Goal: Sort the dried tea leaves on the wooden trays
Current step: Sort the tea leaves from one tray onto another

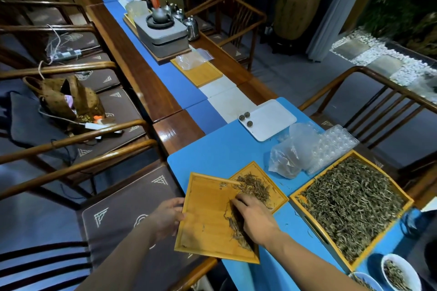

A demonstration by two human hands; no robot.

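Lying across the near wooden tray (208,217) in a thin dark line along its right side, with most of that tray's floor bare: a streak of dried tea leaves (233,224), directly under the right hand (254,214). Overlapping a second wooden tray (276,186) at its far right corner, that near tray; heaped on the second one, a small pile of leaves (254,185), just beyond the right fingertips. Resting palm down on the streak, right hand with fingers loosely bent and held together, touching the leaves; cannot tell whether any leaf is pinched beneath. Gripping the near tray's left edge, left hand (169,216), thumb on top of the rim and fingers curled under it. Standing to the right on the blue bench (212,149), well apart from both hands: a large wooden tray (300,198) filled with grey-green tea (352,201). Near that tray's front corner, two white bowls (399,267) holding a few leaves. Farther back on the bench, clear plastic bags (286,160), a clear blister tray (335,146), and a white tray (272,118) carrying three small dark balls (246,117).
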